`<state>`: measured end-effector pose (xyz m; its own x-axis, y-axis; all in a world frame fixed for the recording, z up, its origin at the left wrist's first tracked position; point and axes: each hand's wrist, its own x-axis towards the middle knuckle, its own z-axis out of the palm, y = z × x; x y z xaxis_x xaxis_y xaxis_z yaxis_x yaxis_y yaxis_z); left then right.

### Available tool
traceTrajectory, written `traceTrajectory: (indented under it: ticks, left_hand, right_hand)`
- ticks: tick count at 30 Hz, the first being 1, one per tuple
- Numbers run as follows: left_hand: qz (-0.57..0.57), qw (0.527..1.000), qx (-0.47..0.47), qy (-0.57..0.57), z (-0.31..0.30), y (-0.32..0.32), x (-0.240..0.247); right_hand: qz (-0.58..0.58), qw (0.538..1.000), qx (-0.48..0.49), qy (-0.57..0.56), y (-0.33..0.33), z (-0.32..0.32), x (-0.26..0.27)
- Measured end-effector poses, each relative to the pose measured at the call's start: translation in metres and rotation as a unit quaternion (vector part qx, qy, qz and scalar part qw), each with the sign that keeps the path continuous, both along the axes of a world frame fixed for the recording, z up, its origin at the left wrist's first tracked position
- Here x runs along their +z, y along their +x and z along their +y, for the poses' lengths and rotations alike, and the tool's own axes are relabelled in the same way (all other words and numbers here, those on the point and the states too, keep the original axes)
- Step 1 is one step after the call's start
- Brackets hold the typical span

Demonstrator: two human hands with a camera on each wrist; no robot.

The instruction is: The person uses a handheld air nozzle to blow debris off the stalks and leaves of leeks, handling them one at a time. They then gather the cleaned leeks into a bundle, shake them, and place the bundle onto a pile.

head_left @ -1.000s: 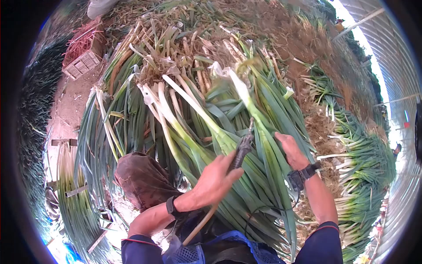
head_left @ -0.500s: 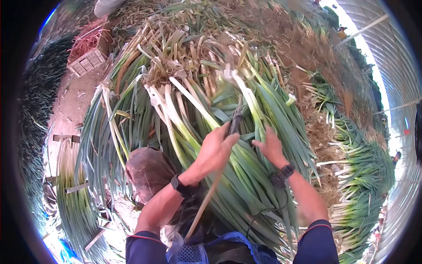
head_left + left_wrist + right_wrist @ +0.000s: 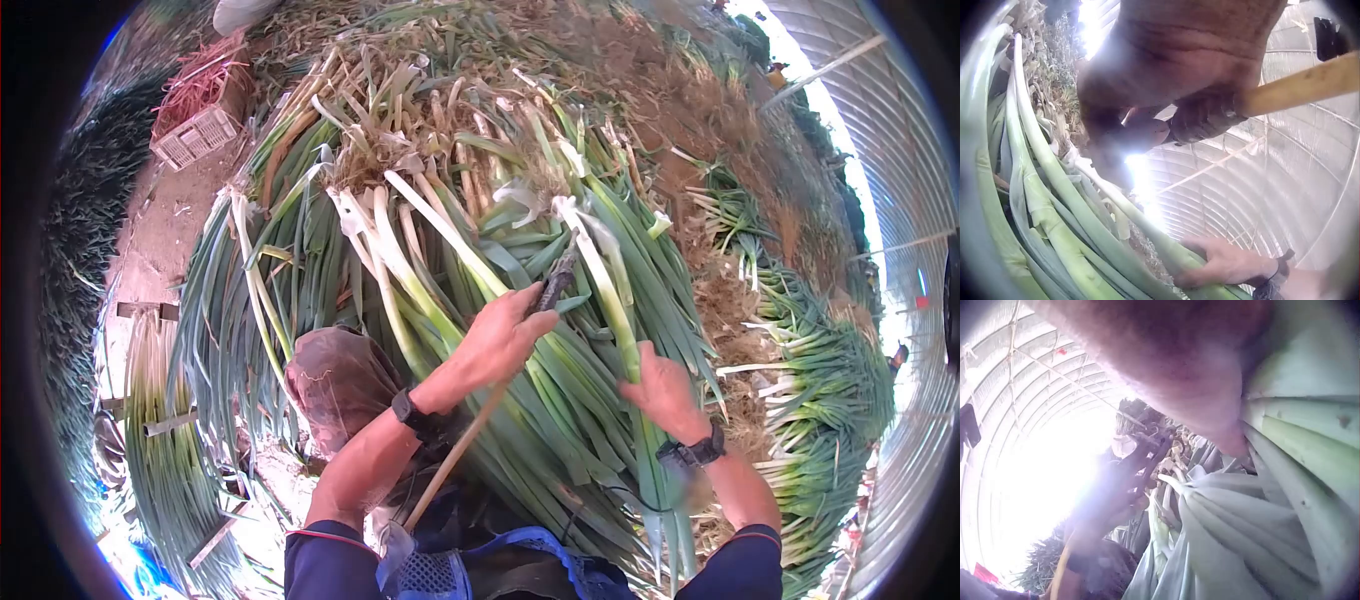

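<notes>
My left hand (image 3: 495, 340) grips a blow gun (image 3: 560, 277) by its dark, wrapped handle. Its thin nozzle points away from me, toward the white shank of a leek (image 3: 597, 265). From the rear of the handle a tan hose (image 3: 455, 450) runs back toward my body; the left wrist view shows the hose (image 3: 1304, 87) too. To the right, my right hand (image 3: 665, 395) holds that leek around its green part, white end pointing away. Loose pale skin (image 3: 520, 200) flutters beside the white end. Much of the right hand's grip is hidden in the right wrist view.
A broad heap of leeks (image 3: 300, 270) spreads before me, roots and dry husks at its far side. More leeks (image 3: 820, 400) lie in a row on the right. A bundle (image 3: 165, 430) stands in a rack at left, with a crate (image 3: 197, 138) farther back.
My right hand first moves left, then back right and nearer me, now around a leek. The leek's white end has come closer, with skin loosened. The blow gun shifts left, then slightly right.
</notes>
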<state>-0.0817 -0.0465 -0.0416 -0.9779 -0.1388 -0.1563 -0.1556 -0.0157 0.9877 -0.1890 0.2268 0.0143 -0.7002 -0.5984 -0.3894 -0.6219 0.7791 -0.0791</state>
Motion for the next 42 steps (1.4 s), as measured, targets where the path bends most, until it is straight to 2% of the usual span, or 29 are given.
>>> traceTrajectory:
  ticks: [1,4,10,11,13,14,15,16,18,19,20,21,23,24,25,26,27,28,29,30,31,33,34,36,37,38,39,40,42]
  left_hand:
    - [0.001,1.000,-0.001,0.000,0.000,-0.001,0.000]
    - [-0.008,0.999,0.007,-0.039,0.000,-0.002,0.001]
    - [0.008,0.996,0.064,-0.059,-0.003,-0.005,-0.005]
    - [0.003,0.994,0.056,-0.090,-0.005,-0.007,-0.011]
    - [0.000,0.991,0.052,-0.120,-0.004,-0.006,-0.019]
    - [0.012,0.980,0.080,-0.183,0.001,-0.003,-0.023]
    - [0.024,0.963,0.105,-0.245,0.004,-0.001,-0.025]
    - [0.025,0.964,0.105,-0.245,0.004,-0.001,-0.024]
    - [0.020,0.966,0.083,-0.244,0.000,0.004,-0.018]
    - [0.019,0.966,0.084,-0.243,-0.001,0.007,-0.014]
    - [0.022,0.993,0.062,-0.102,-0.004,0.011,-0.007]
    - [0.025,0.998,0.039,0.039,-0.009,0.013,0.002]
    - [-0.057,0.989,0.137,0.017,-0.021,0.019,0.021]
    - [0.024,0.972,0.230,0.032,-0.026,0.016,-0.007]
    - [0.047,0.956,0.284,0.051,-0.034,0.025,0.012]
    - [0.010,0.940,0.336,0.061,-0.041,0.032,0.020]
    - [0.013,0.925,0.378,0.014,-0.049,0.036,0.024]
    - [0.048,0.908,0.417,0.003,-0.054,0.036,0.015]
    - [0.084,0.887,0.454,-0.007,-0.057,0.035,0.006]
    - [0.088,0.884,0.460,-0.004,-0.058,0.035,0.005]
    - [0.091,0.880,0.467,-0.001,-0.059,0.037,0.005]
    - [0.041,0.897,0.438,0.054,-0.066,0.043,0.008]
    - [0.053,0.893,0.443,0.058,-0.064,0.041,0.005]
    - [0.039,0.908,0.412,0.067,-0.062,0.041,0.011]
    - [0.015,0.923,0.378,0.070,-0.062,0.044,0.018]
    - [0.037,0.920,0.386,0.066,-0.057,0.038,0.010]
    - [0.007,0.928,0.367,0.064,-0.055,0.038,0.018]
    - [0.002,0.930,0.361,0.070,-0.052,0.036,0.019]
    - [-0.021,0.935,0.342,0.091,-0.050,0.032,0.023]
  right_hand:
    - [0.001,1.000,-0.001,0.000,0.005,0.001,-0.004]
    - [0.026,0.996,0.087,-0.018,0.017,0.004,-0.016]
    - [0.074,0.988,0.134,-0.031,0.024,0.002,-0.027]
    - [0.075,0.988,0.135,-0.030,0.023,0.003,-0.026]
    - [0.032,0.997,0.071,-0.023,0.013,0.000,-0.018]
    - [0.033,0.997,0.073,-0.022,0.005,-0.004,-0.010]
    - [0.026,0.995,0.027,-0.092,-0.005,-0.011,0.005]
    - [0.019,0.986,-0.021,-0.162,-0.013,-0.020,0.020]
    - [0.049,0.958,-0.013,-0.283,-0.025,-0.042,0.049]
    - [0.033,0.953,-0.038,-0.300,-0.023,-0.058,0.074]
    - [0.019,0.946,-0.062,-0.318,-0.019,-0.075,0.097]
    - [0.020,0.946,-0.061,-0.319,-0.017,-0.088,0.111]
    - [0.017,0.908,0.055,-0.414,-0.012,-0.105,0.125]
    - [0.017,0.909,0.053,-0.413,-0.008,-0.112,0.125]
    - [-0.001,0.914,0.043,-0.404,-0.003,-0.120,0.122]
    - [-0.018,0.918,0.032,-0.395,0.003,-0.128,0.119]
    - [-0.007,0.937,0.036,-0.348,0.008,-0.135,0.106]
    - [-0.019,0.969,-0.016,-0.247,0.016,-0.147,0.095]
    - [0.018,0.974,0.036,-0.224,0.019,-0.143,0.060]
    - [-0.053,0.989,0.021,-0.133,0.029,-0.148,0.052]
    - [-0.053,0.990,0.019,-0.132,0.027,-0.141,0.037]
    - [-0.155,0.927,0.212,-0.267,0.015,-0.125,-0.003]
    - [-0.157,0.928,0.209,-0.267,0.003,-0.124,-0.008]
    - [-0.198,0.941,0.035,-0.273,-0.041,-0.125,-0.013]
    - [-0.132,0.949,0.008,-0.286,-0.069,-0.122,-0.024]
    - [-0.095,0.953,-0.026,-0.285,-0.096,-0.116,-0.034]
    - [-0.078,0.950,-0.093,-0.286,-0.122,-0.113,-0.045]
    - [0.010,0.956,-0.058,-0.287,-0.151,-0.104,-0.060]
    - [0.091,0.956,-0.087,-0.264,-0.203,-0.087,-0.099]
